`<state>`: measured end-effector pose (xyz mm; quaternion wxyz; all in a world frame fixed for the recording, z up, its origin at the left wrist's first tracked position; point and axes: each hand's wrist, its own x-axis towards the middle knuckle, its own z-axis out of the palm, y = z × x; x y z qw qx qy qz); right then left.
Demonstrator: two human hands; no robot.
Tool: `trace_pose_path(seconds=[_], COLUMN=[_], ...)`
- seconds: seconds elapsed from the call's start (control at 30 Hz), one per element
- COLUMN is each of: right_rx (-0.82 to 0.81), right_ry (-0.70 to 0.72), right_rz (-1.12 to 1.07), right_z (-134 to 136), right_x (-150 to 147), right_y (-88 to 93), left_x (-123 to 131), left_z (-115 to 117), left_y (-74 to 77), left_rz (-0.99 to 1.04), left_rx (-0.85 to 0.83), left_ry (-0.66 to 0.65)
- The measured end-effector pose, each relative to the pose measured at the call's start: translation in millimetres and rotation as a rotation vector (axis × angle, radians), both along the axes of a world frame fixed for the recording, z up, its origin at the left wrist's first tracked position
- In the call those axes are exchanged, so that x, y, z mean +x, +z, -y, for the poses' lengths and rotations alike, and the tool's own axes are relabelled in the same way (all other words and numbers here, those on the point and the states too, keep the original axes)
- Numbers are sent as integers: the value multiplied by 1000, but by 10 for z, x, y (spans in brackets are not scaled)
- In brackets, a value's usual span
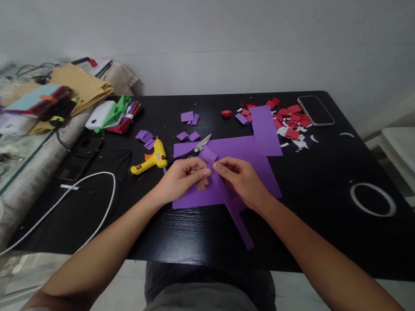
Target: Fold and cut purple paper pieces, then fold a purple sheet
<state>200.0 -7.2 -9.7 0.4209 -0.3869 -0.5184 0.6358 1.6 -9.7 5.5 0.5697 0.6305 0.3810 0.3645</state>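
Note:
My right hand point(239, 178) pinches a narrow purple paper strip point(240, 225), whose long end slants down toward the table's front edge. Close beside it, my left hand point(190, 175) has its fingers curled and its thumb pressed at the strip's upper part, though the exact grip is partly hidden. Under both hands lies a large purple sheet point(200, 199). Scissors point(201, 146) rest just beyond the left hand, partly covered by it. A yellow glue gun point(155, 158) lies left of that hand. A smaller purple sheet point(266, 129) overlaps the large one.
Small purple pieces point(145, 138) lie behind the glue gun. Red pieces point(293, 118) and white scraps are scattered at the back right by a phone point(316, 110). A tape ring point(373, 199) sits at right. A white cable point(110, 198) loops at left.

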Motion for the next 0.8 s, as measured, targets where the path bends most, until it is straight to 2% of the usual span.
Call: trace_pose_path(seconds=[0.5, 0.8], right_rx=[201, 155], right_ry=[-132, -118], right_rz=[127, 133], right_z=[32, 36], right_x=[-43, -41], right_y=[1, -13], left_x=[16, 17], left_z=[29, 33], left_y=[-10, -38], left_rz=[-14, -49], left_rx=[-29, -61], left_ry=[12, -7])
